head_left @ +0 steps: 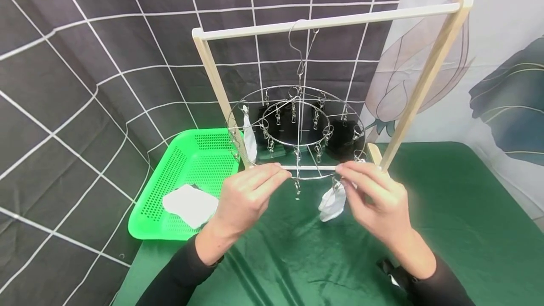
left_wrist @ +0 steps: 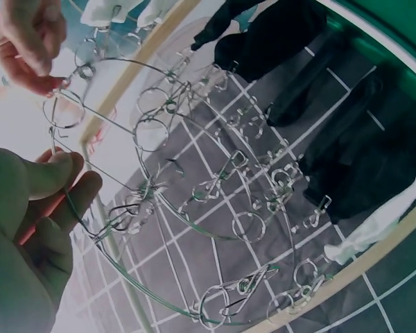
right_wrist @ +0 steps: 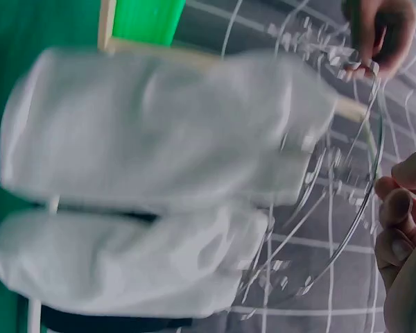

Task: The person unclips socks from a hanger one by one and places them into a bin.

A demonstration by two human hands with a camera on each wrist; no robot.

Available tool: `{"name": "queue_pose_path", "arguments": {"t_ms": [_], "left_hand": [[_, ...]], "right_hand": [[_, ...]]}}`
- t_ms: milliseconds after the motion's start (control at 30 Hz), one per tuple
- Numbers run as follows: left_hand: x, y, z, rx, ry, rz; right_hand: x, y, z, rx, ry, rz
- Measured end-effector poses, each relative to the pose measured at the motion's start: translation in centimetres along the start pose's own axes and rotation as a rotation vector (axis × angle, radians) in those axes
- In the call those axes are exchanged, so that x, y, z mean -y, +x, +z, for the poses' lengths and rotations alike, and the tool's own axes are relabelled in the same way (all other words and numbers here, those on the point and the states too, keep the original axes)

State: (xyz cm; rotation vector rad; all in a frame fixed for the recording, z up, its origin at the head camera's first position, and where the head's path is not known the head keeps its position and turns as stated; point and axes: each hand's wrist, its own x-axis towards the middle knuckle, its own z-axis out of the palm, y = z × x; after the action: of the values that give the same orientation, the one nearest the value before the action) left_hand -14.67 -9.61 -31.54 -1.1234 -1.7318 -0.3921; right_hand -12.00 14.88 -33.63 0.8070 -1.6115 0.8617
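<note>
A round metal clip hanger (head_left: 297,145), with two rings and many small clips, hangs by its hook from a wooden frame. My left hand (head_left: 255,192) pinches the near left of its outer ring between thumb and fingers. At the near right of that ring, my right hand (head_left: 378,202) holds the wire with its fingertips. One white sock (head_left: 250,140) is clipped on the left side and another white sock (head_left: 333,202) hangs beside my right hand. The right wrist view has two white socks (right_wrist: 159,132) close up, blurred. Dark socks (left_wrist: 374,132) hang along the far side.
The wooden frame (head_left: 331,21) stands over the hanger, with a post on each side. To the left is a green plastic basket (head_left: 146,211) with a white cloth item (head_left: 191,204) in it. A green cloth (head_left: 467,211) covers the table. A small black thing (head_left: 386,266) lies by my right wrist.
</note>
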Motion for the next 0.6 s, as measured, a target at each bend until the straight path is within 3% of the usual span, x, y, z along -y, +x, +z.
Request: {"name": "queue_pose_path", "arguments": {"t_ms": [300,600], "left_hand": [[0.7,0.1,-0.8,-0.048,-0.053,-0.019],[1.4,-0.6,-1.1,-0.042,-0.096,-0.047]], "right_hand": [[-2.4,-1.0,-1.0,0.073,-0.046,0.070],[-1.1,-0.4,-0.3,0.038,-0.071,0.021]]}}
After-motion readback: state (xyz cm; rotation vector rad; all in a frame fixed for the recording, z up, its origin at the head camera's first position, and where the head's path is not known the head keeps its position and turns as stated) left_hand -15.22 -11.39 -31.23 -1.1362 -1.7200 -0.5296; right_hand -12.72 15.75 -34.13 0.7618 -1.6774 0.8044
